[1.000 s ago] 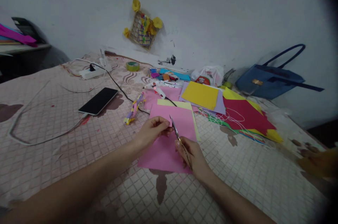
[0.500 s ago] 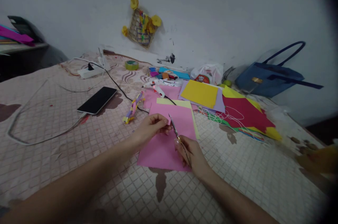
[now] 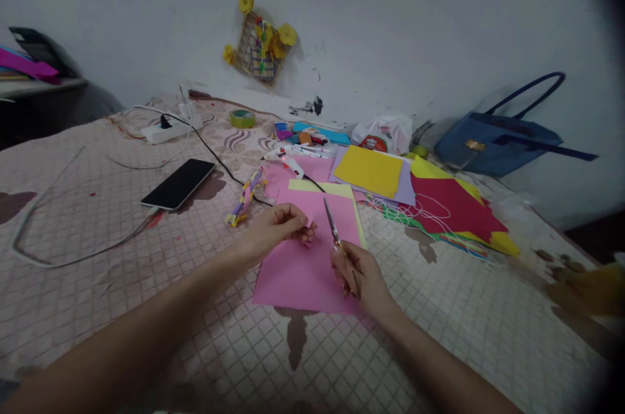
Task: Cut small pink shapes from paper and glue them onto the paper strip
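Over the pink sheet (image 3: 297, 280) my left hand (image 3: 283, 225) pinches a small piece of pink paper (image 3: 309, 221) between thumb and fingers. My right hand (image 3: 359, 274) is wrapped around the handles of the scissors (image 3: 331, 220), whose blades point up and away, look closed, and are apart from the small piece. Under the pink sheet, a pale yellow sheet (image 3: 319, 187) shows along the top and right edges. To the left of the sheets lies a purple, pink and yellow paper craft (image 3: 247, 196).
A phone (image 3: 179, 185) on a white cable lies left. Behind the sheets are a glue gun (image 3: 291, 165), green tape (image 3: 243, 118) and a yellow sheet (image 3: 370, 170). White string (image 3: 430, 206) and red paper (image 3: 452, 209) lie right, near a blue bag (image 3: 495, 140).
The scissors and my right hand have moved slightly right, away from the small pink piece. My left hand has shifted slightly left and still pinches the piece.
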Tool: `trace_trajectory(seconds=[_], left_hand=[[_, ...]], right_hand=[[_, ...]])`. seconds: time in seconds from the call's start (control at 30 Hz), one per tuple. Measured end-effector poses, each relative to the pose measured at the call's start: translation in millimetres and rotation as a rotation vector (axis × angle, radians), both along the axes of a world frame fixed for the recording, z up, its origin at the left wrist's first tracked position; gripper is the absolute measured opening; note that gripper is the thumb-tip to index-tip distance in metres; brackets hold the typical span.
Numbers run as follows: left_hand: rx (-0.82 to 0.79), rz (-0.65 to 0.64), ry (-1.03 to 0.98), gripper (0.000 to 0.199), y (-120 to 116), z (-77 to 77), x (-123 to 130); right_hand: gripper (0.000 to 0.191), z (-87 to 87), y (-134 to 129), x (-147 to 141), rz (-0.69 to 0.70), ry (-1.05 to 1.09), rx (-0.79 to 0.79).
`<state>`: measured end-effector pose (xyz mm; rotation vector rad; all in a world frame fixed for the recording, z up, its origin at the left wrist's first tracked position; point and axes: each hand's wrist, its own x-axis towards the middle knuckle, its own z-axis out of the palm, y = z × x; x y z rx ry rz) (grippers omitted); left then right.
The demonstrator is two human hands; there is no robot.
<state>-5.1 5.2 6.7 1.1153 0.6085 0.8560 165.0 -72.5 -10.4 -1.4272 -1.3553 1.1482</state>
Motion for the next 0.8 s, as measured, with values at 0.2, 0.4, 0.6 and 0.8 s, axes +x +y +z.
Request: trace_trajectory(seconds=[0.2,0.4,0.6,0.8], left_hand=[[0.041,-0.019,0.107,0.016,-3.2,-2.5,0.7],[0.135,-0.128,0.191,0.018,-9.8,-2.6,4.2],[0.181,-0.261,0.267,0.017,-15.2,-8.8,7.9],[0.360,-0.185,0.233,0.014,-15.0,-4.9,7.0]], right_hand=[[0.039,2.5,6.5,5.0,0.011,0.127,0.004],[0.028,6.5,4.3,0.1,-0.010,0.156,0.032],[0.020,3.9,5.4,2.9,0.044,0.201,0.003],[0.020,-0.2,7.9,2.0,0.100,0.566,-0.078]])
